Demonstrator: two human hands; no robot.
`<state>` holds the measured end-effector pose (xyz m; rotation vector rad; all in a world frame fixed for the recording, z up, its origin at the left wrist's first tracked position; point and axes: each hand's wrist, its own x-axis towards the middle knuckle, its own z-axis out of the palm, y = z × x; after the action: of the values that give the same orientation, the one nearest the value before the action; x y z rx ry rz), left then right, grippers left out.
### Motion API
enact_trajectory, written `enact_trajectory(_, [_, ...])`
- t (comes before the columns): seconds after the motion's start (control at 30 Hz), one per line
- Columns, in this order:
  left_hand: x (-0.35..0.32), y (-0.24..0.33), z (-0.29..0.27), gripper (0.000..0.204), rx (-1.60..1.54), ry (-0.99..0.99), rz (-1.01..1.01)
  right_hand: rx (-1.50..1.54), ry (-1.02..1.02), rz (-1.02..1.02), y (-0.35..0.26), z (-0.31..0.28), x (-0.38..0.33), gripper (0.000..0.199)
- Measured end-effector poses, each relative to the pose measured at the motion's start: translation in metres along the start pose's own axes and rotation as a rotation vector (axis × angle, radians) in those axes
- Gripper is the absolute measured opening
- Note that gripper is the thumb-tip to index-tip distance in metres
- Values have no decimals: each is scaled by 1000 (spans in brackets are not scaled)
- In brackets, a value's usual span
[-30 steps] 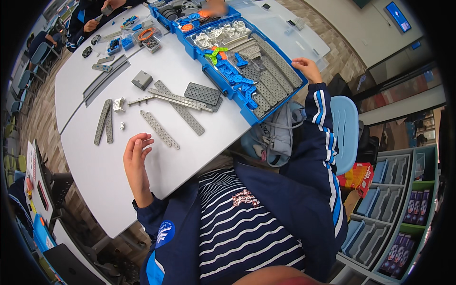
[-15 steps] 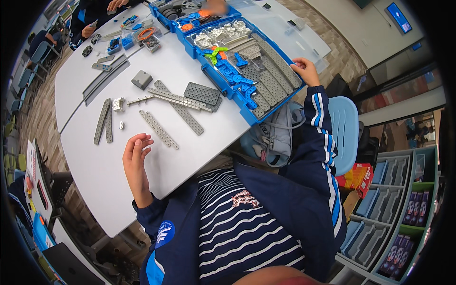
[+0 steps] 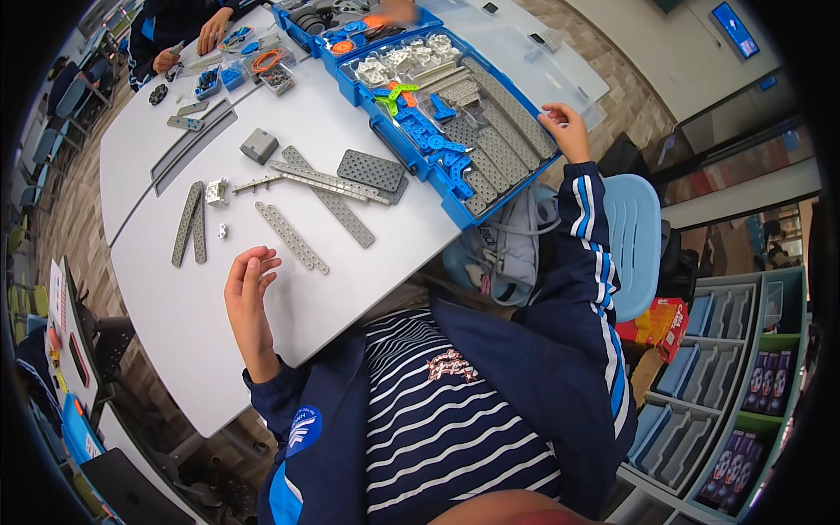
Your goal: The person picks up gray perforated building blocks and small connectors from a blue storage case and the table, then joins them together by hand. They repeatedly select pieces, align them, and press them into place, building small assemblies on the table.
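Observation:
My left hand (image 3: pixel 249 302) hovers above the table's near edge, fingers loosely curled and apart, with nothing in it. Beyond it lie a pair of narrow perforated strips (image 3: pixel 291 236). My right hand (image 3: pixel 569 133) is at the right edge of an open blue case (image 3: pixel 451 208), fingers apart beside the rim; whether they touch it I cannot tell. Inside the case are grey perforated beams (image 3: pixel 507 156), blue plastic pieces (image 3: pixel 418 131) and bagged pale parts (image 3: pixel 411 59). Outside it are a dark perforated plate (image 3: pixel 371 171), a long crossing beam (image 3: pixel 332 199) and a grey block (image 3: pixel 259 146).
Two grey beams (image 3: pixel 185 223) and a small white bracket (image 3: pixel 216 192) lie on the left of the white table (image 3: pixel 175 350). Small parts boxes (image 3: pixel 232 79) stand farther back, near another person's hand (image 3: pixel 214 31). A blue chair (image 3: pixel 633 249) is at my right.
My right hand's fingers have shifted slightly at the case's edge. My left hand has barely moved. At the far left, the other person's hands have changed position.

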<state>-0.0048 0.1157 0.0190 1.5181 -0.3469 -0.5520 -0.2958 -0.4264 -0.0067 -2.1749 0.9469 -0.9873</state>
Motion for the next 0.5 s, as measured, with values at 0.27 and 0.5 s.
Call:
enact_trajectory(0.27, [-2,-1,-2,30,2,25,-8,-572,-2,-239,-28,9,-17,18])
enact_trajectory(0.5, [-2,-1,-2,30,-10,22,-13,-590,35,-209,-24,15,-19,24])
